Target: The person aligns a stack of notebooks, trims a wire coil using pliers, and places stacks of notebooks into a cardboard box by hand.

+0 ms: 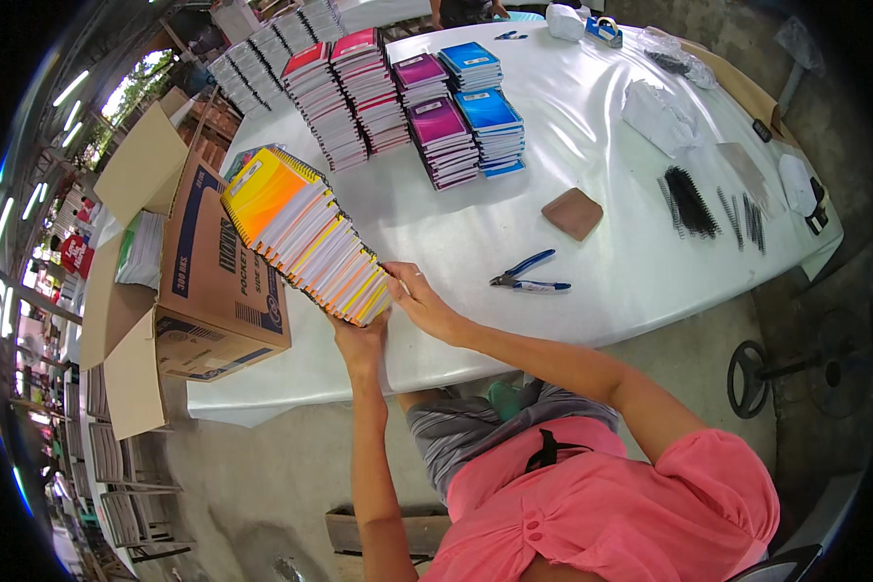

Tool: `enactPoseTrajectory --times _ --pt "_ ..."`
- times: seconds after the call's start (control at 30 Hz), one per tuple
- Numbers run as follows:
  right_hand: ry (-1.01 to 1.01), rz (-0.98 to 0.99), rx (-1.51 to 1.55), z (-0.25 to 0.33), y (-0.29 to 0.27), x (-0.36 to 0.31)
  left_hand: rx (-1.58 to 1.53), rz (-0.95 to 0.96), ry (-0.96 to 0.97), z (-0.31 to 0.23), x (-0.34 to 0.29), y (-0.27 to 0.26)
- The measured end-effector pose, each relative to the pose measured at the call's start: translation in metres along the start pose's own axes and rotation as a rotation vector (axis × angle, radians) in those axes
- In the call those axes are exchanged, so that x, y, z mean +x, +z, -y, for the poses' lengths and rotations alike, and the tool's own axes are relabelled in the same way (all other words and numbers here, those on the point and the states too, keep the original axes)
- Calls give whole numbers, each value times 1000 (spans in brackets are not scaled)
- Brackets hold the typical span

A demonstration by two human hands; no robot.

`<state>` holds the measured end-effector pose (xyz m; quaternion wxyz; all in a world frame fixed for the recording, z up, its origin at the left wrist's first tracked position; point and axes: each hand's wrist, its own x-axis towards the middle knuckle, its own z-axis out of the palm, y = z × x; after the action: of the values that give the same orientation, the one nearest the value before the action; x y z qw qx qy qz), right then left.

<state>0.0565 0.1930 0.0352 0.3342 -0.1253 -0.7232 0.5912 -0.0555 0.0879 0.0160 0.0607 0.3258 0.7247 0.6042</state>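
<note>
A tall stack of spiral notebooks [310, 238] with yellow-orange covers leans toward the upper left, its top cover beside the cardboard box. My left hand [361, 338] is closed around the stack's near, lower end. On the right side of that same end, my right hand [421, 303] presses with its fingers against the books. Parts of both hands' fingers are hidden by the notebooks. Blue-handled cutting pliers [532, 274] lie on the table to the right of my right hand, and a brown square pad [572, 213] is just beyond them.
An open cardboard box [218, 281] with notebooks inside stands at the left. Stacks of red-pink [359, 92], purple [441, 136] and blue notebooks [490, 121] rise at the back of the white table [436, 344]. Black binding coils [691, 204] and crumpled plastic [660, 118] lie right.
</note>
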Motion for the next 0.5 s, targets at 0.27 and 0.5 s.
enactPoseTrajectory --times 0.27,0.5 --pt "-34 -22 40 2 8 -8 -129 361 -112 12 34 -34" --pt "-49 78 9 5 7 -8 -121 488 -145 15 55 -52"
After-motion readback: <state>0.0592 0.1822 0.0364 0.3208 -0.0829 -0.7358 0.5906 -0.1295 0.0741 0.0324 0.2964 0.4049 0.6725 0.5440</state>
